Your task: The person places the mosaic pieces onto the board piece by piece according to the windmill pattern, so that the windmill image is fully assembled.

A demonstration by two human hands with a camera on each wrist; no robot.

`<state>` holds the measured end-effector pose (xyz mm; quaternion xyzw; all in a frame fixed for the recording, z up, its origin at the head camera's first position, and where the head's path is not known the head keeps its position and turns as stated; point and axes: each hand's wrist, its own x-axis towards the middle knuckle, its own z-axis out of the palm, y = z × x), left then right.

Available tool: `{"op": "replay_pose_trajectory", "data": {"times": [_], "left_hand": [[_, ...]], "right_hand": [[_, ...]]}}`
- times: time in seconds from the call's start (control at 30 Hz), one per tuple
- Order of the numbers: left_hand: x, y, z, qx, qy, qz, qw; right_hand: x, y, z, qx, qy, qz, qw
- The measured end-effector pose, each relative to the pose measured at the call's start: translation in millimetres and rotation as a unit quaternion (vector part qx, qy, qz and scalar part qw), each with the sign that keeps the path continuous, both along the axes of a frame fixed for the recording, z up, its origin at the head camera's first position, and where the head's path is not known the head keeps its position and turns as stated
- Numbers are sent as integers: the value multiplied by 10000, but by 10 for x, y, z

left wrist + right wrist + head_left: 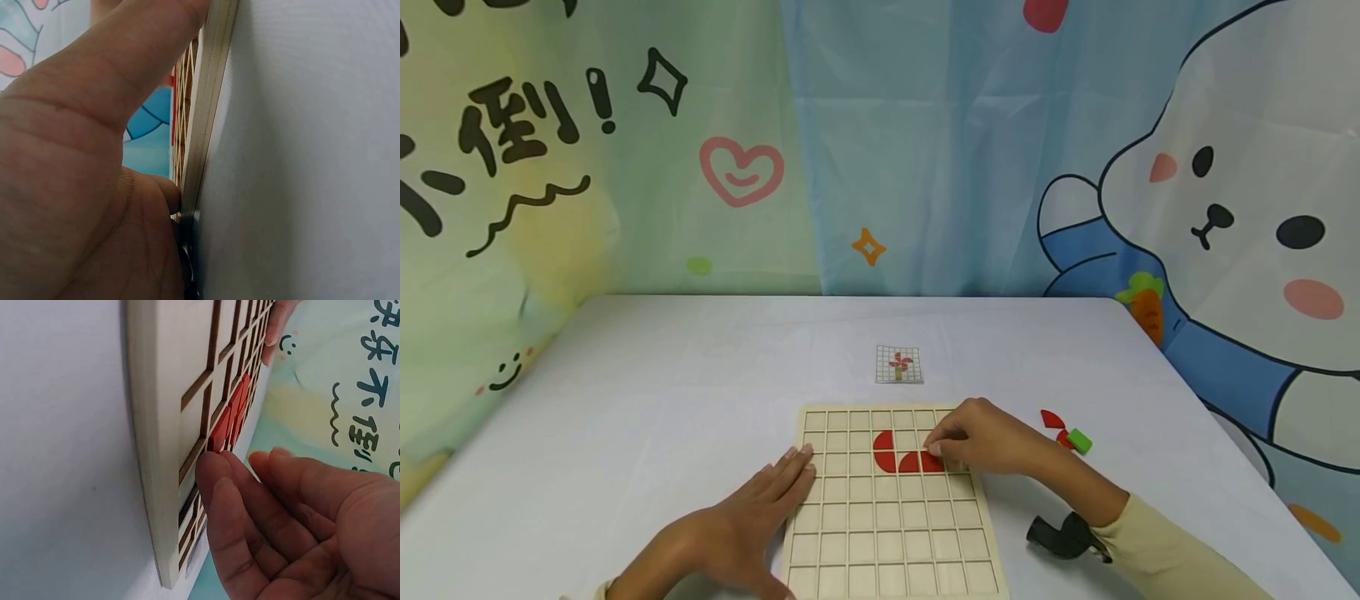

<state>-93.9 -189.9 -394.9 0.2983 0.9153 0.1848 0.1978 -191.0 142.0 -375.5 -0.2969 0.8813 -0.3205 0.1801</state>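
Note:
A square wooden grid board (891,521) lies on the white table, with several red quarter-round pieces (885,462) set in cells of its upper part. My right hand (981,437) is over the board's upper right, its fingers bent. In the right wrist view a fingertip touches the edge of the nearest red piece (219,431), which sits in its cell. Spread along the board's left edge, my left hand (748,525) rests with straight fingers. The left wrist view shows its palm (75,187) beside the board's side edge (209,94).
Beyond the board lies a small gridded card (898,364) with a red and green pinwheel picture. To the right are loose red pieces (1052,419) and a green block (1079,441). A black device (1063,537) is on the right wrist. A printed curtain hangs behind the table.

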Motion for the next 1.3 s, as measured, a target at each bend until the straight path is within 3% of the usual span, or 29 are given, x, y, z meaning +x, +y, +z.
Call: {"op": "replay_pose_trajectory", "data": {"times": [0.23,0.5,0.67,1.3], "left_hand": [[5,-13,-8,-27,-18,-5,10000],[4,-14,-11,-109,56,-17,9999],[6,-18,2,-75,-11,16,10000],[3,-20,12,-8,-77,27,10000]], "right_hand": [[31,107,-30,-286,82,138,9995],[67,304,-11,-452,221,-248,9984],[88,451,11,-572,380,-268,9973],[179,835,35,-42,766,-929,9927]]}}
